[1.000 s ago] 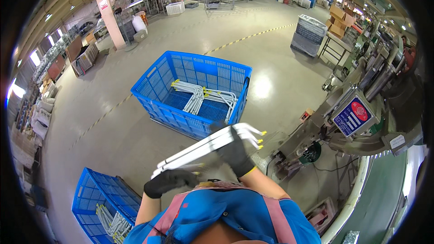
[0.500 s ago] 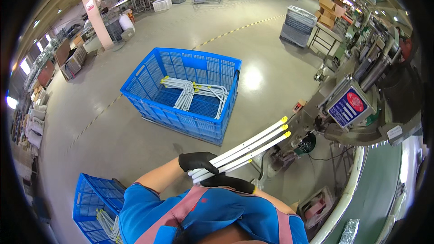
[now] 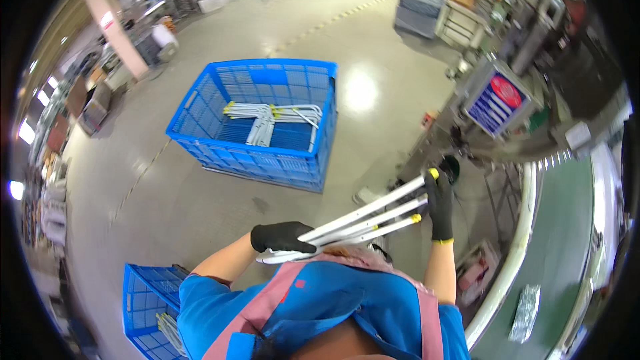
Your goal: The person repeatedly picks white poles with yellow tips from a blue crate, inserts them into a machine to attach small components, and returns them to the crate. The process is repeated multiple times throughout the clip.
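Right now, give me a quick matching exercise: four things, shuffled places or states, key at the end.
1. Left hand
2. Right hand
3. Silvery packet
4. Large blue crate

A. On the green conveyor belt
B. At the held tubes' yellow-capped ends
C. Standing on the floor, bent white tubes inside
D. Around the held tubes, toward their left ends

Pairs: 1-D, 2-B, 3-A, 4-C

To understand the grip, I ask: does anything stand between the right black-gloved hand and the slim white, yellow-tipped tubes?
Nothing visible does: the right black-gloved hand is at the tips of the slim white, yellow-tipped tubes.
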Available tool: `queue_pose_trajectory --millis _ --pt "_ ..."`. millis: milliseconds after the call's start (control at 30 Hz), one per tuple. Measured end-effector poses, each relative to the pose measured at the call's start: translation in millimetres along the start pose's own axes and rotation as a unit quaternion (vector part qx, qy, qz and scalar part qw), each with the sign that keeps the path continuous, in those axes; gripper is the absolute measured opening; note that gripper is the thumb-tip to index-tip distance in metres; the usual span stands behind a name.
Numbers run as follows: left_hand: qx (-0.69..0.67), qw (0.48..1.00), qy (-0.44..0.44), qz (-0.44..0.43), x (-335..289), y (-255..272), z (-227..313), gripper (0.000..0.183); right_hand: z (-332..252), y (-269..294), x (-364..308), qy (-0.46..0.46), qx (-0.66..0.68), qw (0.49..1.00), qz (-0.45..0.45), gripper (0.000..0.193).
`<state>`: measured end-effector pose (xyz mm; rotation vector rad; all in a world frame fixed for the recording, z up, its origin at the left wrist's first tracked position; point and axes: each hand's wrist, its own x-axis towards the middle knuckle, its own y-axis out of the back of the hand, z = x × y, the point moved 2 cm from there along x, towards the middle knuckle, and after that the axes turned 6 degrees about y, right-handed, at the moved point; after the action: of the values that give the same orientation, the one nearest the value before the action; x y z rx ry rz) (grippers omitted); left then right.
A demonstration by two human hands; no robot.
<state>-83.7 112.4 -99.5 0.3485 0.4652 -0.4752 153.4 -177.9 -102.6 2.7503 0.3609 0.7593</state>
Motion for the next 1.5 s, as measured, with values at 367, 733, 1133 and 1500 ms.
queue_pose_trajectory --millis 367,733,1133,1500 --pt "0.014 0.999 -0.037 0.010 36.0 -13.2 35.9 0.041 8.7 41.4 12.3 -0.096 -0.064 0.993 0.020 0.025" --pt "-0.070 0.995 0.065 -0.002 60.3 3.7 30.9 0.040 21.3 27.1 55.3 -0.080 -0.106 0.990 0.047 0.032" --pt "-0.108 0.986 0.112 -0.057 52.9 44.9 54.7 0.040 41.2 29.3 54.2 -0.088 -0.200 0.976 -0.012 0.027" --pt "-0.190 0.976 0.105 -0.034 65.8 20.9 13.9 0.040 107.9 35.9 11.7 -0.174 -0.016 0.984 -0.037 0.029"
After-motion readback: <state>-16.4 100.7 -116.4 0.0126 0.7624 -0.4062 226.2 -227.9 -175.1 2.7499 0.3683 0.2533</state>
